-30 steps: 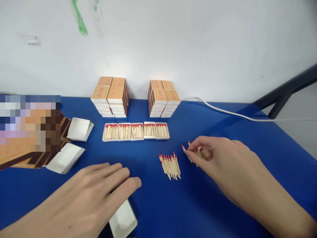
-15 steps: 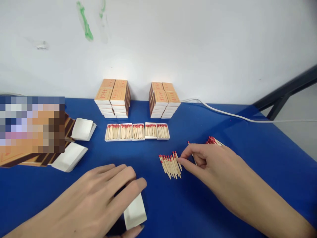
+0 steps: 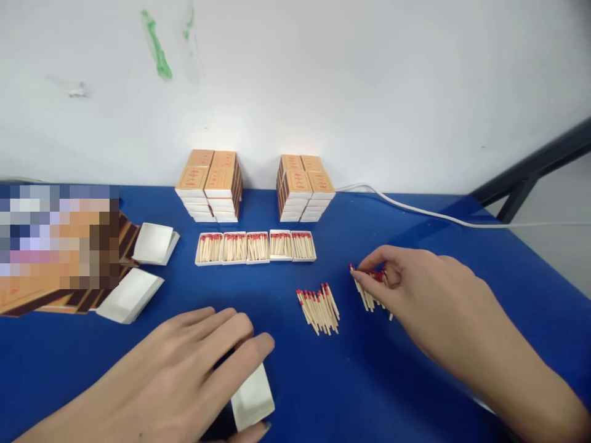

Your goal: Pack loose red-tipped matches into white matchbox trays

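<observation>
Right, white wall [image 3: 369, 92] behind, and a smooth, flat blue table [image 3: 351, 387] under everything. At the back stand two stacks of matchboxes [image 3: 210, 184], with a row of filled trays [image 3: 256, 246] before them. Our left hand [image 3: 184, 369] curls over a white tray [image 3: 252, 397] close to us; we judge it thin card, light and crushable, best held by its edges. Our right hand [image 3: 415, 283] pinches a bunch of matches [image 3: 367, 295] beside the loose pile [image 3: 318, 307]. They look feather-light, brittle and likely to scatter, so we'd grip them mid-stick.

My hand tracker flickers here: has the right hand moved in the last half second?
Yes. The right hand has drawn back rightward from the middle match pile, which its fingers touched before, to the matches farther right.
</observation>
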Action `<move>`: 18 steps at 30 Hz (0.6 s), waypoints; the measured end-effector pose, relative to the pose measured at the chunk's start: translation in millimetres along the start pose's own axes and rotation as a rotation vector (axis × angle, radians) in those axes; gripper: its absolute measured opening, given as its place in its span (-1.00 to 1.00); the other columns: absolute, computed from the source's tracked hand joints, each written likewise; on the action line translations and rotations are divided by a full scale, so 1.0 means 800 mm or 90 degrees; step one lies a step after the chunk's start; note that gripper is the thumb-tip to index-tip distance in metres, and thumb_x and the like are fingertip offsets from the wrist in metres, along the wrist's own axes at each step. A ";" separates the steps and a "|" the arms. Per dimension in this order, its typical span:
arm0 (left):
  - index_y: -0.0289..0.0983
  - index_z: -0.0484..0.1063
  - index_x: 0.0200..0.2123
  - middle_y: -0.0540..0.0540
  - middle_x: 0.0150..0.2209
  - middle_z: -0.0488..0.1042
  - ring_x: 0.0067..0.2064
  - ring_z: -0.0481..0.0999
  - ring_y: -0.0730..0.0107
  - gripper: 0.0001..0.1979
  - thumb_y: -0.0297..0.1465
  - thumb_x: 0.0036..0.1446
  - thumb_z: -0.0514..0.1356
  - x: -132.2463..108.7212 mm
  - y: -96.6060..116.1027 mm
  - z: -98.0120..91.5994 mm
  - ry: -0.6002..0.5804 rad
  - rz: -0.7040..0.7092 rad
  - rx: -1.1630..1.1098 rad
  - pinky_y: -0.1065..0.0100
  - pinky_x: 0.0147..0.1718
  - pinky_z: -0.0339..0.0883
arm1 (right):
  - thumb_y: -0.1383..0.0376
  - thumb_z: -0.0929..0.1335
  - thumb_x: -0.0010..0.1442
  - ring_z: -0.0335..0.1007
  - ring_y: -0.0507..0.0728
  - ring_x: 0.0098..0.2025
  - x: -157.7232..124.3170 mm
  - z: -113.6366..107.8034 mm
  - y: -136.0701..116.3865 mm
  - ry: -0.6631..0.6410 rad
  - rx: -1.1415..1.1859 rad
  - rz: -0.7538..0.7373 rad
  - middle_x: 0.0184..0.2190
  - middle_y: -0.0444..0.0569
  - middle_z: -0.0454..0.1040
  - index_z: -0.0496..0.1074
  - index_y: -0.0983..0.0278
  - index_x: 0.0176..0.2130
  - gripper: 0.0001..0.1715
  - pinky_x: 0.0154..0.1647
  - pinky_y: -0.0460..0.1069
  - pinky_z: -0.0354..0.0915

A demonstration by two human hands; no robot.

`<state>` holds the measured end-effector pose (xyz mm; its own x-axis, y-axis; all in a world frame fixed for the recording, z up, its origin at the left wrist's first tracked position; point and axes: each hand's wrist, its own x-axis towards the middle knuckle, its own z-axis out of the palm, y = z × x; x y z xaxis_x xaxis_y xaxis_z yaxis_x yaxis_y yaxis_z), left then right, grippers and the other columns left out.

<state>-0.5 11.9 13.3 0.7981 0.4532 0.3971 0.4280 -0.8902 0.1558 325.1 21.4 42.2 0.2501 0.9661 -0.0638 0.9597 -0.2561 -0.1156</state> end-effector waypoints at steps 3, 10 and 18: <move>-0.27 0.51 0.24 -0.17 0.00 0.73 -0.06 0.78 0.04 -0.66 -0.26 0.60 0.11 -0.004 0.001 0.003 -0.007 0.007 -0.003 0.00 -0.02 0.64 | 0.04 0.47 0.41 0.53 0.28 -0.40 0.000 0.003 -0.008 -0.006 0.004 -0.007 -0.44 -0.09 0.64 0.70 0.03 -0.20 -0.80 -0.44 0.08 0.14; -0.26 0.49 0.27 -0.16 0.04 0.72 -0.02 0.76 0.03 -0.66 -0.24 0.61 0.12 -0.011 0.003 0.008 -0.006 0.006 -0.008 -0.02 0.05 0.60 | 0.08 0.49 0.41 0.53 0.23 -0.37 -0.001 -0.002 -0.021 -0.055 0.039 0.003 -0.45 -0.15 0.63 0.71 0.01 -0.24 -0.82 -0.41 0.07 0.16; -0.28 0.49 0.23 -0.19 -0.04 0.73 -0.10 0.79 -0.01 -0.66 -0.25 0.60 0.09 0.003 0.001 0.000 -0.012 0.007 -0.006 -0.03 -0.12 0.63 | -0.03 0.47 0.42 0.47 0.20 -0.41 -0.001 0.004 -0.011 -0.050 0.093 -0.037 -0.52 -0.13 0.52 0.70 0.03 -0.24 -0.71 -0.44 0.05 0.15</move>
<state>1.3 12.3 14.5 0.8108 0.4440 0.3815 0.4150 -0.8956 0.1603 315.8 22.9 40.2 0.1791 0.9753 -0.1291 0.9417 -0.2079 -0.2644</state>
